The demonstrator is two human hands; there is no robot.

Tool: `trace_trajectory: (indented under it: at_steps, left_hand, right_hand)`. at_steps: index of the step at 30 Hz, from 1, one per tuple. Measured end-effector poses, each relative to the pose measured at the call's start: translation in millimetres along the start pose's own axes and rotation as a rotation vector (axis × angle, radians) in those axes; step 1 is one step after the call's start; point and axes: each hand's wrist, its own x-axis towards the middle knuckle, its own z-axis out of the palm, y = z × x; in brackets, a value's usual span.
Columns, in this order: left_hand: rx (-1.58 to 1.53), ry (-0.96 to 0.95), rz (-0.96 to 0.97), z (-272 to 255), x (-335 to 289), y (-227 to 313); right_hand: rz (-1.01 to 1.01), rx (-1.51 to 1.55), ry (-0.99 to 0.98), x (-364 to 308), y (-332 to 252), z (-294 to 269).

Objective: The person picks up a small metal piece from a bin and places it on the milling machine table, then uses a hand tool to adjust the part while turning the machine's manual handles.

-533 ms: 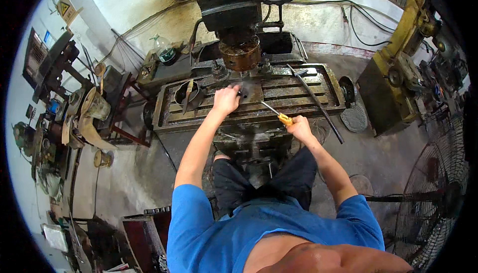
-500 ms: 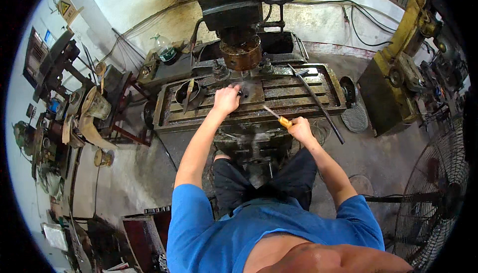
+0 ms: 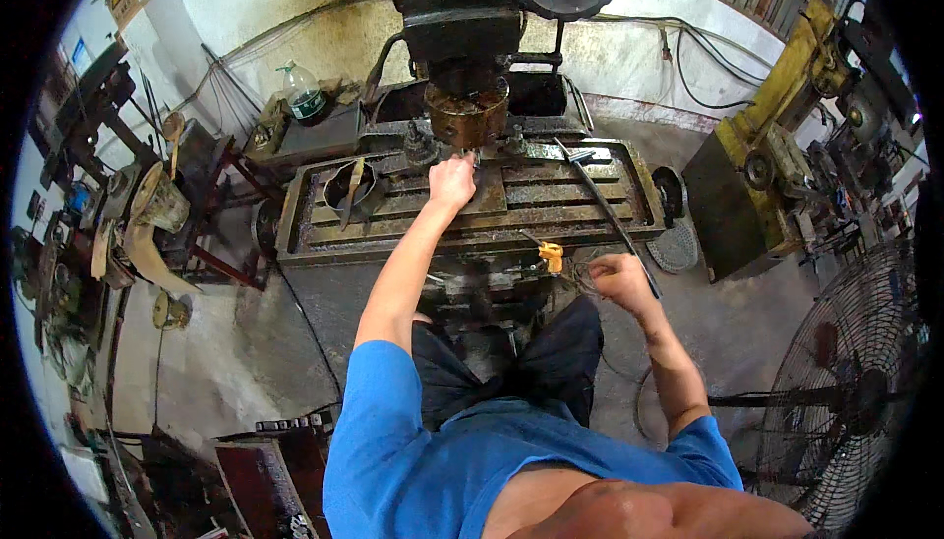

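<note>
My left hand (image 3: 452,182) reaches in to the slotted milling machine table (image 3: 565,212), just below the round brown spindle head (image 3: 467,111). Its fingers are closed at a small piece that I cannot make out. Off the table's front edge, my right hand (image 3: 621,281) is curled, and what it holds, if anything, is hidden. Left of that hand and apart from it is a yellow tool with a thin nozzle (image 3: 551,259), which looks like an air blow gun. A round metal pot (image 3: 369,203) with a flat stick across it stands on the table's left part.
A long dark bar (image 3: 605,200) lies across the table's right part, jutting past the front edge. A large fan (image 3: 855,391) stands at the right, near a yellow-green machine (image 3: 733,180). At the left are a bucket (image 3: 162,203) and a red-framed stand (image 3: 226,269).
My right hand has come off the yellow tool's handle and moved right and down. The left hand has turned, staying under the spindle head. The whole view has shifted slightly.
</note>
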Motion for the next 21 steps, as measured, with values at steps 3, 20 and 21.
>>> trace_trajectory:
  at_steps: [3, 20, 21]
  left_hand:
    - [-0.083, 0.061, -0.220, -7, 0, 10]
    - [-0.254, 0.008, -0.379, -3, 7, -21]
    - [-0.260, 0.010, -0.358, 0, 9, -16]
  right_hand:
    - [-0.217, -0.046, 0.176, 11, -22, -52]
    - [-1.200, 0.449, 0.685, 34, -146, -177]
    - [-1.186, 0.449, 0.758, 28, -139, -167]
